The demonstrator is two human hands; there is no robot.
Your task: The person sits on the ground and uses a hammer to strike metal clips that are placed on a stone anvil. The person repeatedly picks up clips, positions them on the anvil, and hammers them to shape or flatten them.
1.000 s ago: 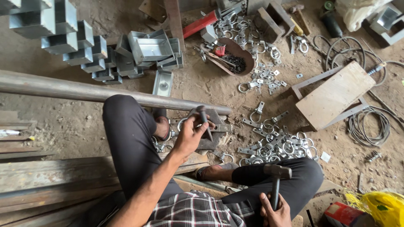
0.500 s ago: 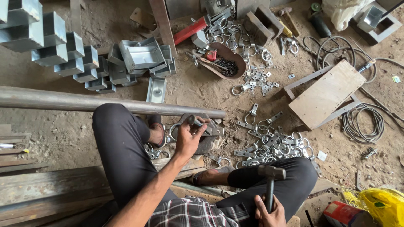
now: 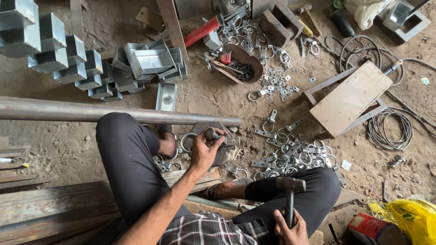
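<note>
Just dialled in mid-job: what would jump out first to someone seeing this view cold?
The hammer, held upright in the right hand over the right knee at bottom centre. Just above, the left hand grips a small metal piece on a steel block between the feet. A long steel pipe runs in from the left, and metal ring clamps litter the dirt at centre right.

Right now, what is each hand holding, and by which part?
The right hand holds a hammer by the lower end of its handle. The left hand pinches a short metal punch by its shaft, over the metal block.
</note>
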